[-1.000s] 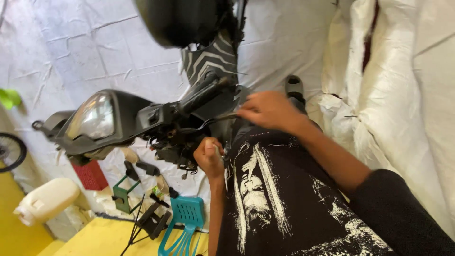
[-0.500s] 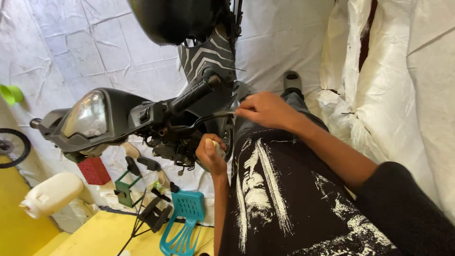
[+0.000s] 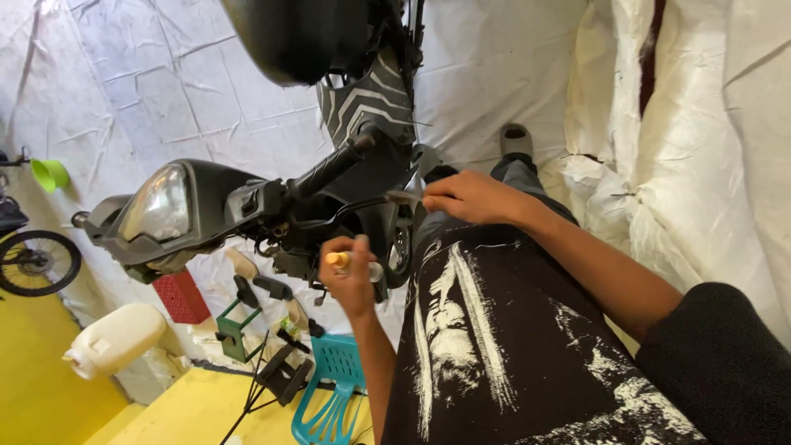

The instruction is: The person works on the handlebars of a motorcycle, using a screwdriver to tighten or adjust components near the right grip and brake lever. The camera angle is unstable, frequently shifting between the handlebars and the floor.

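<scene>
the left hand (image 3: 353, 284) is closed round a yellow-handled screwdriver (image 3: 339, 259) just under the scooter handlebar grip (image 3: 329, 170); the right hand (image 3: 468, 198) pinches the tip of the brake lever (image 3: 350, 208). best to hold that lever steady, keep the tool square; a tilt could slip it.

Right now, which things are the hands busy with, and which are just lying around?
In use:
- left hand gripping a yellow-handled tool
- right hand pinching the tip of the thin black brake lever
- black scooter handlebar grip

Lying about:
- white plastic jug
- teal plastic chair
- red crate
- green cup
</scene>
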